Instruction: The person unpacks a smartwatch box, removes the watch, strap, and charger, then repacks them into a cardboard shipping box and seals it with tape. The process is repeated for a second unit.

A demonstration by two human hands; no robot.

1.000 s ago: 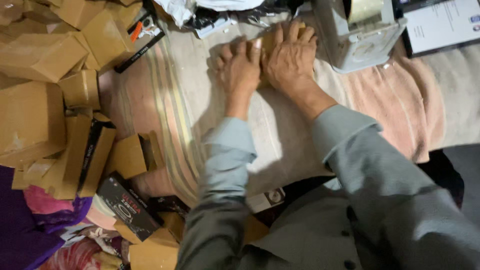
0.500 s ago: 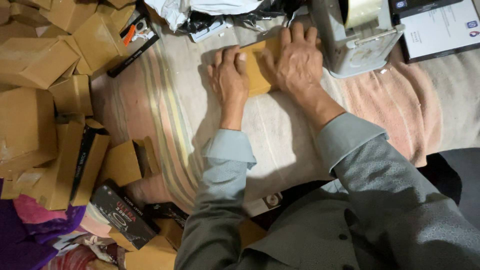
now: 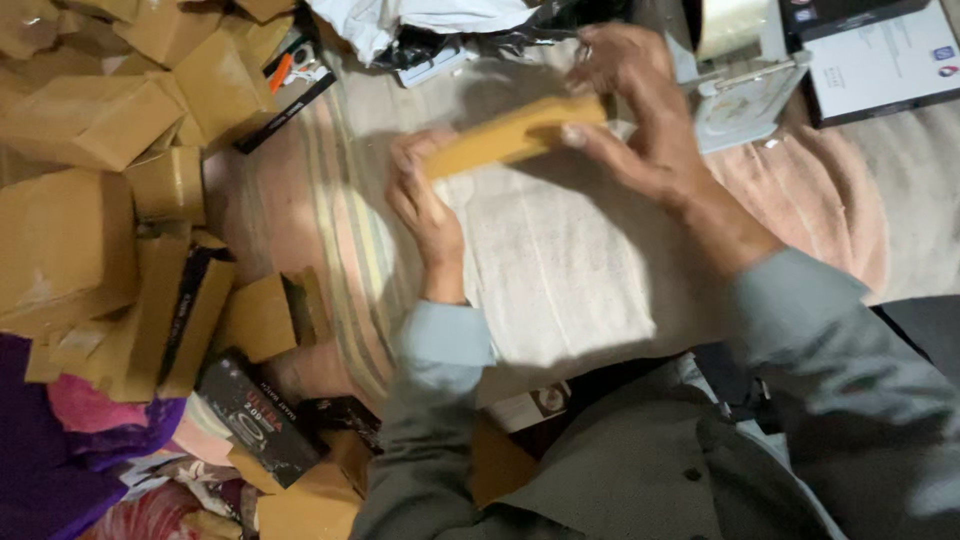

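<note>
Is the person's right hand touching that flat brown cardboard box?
Touching. The head view shows the right hand gripping one end of the flat brown cardboard box, thumb pressed on its edge; the left hand grips the other end.

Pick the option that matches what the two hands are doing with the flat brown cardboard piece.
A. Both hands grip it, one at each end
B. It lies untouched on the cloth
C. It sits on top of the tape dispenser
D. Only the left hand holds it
A: the left hand grips one end of the cardboard piece and the right hand grips the other.
</note>
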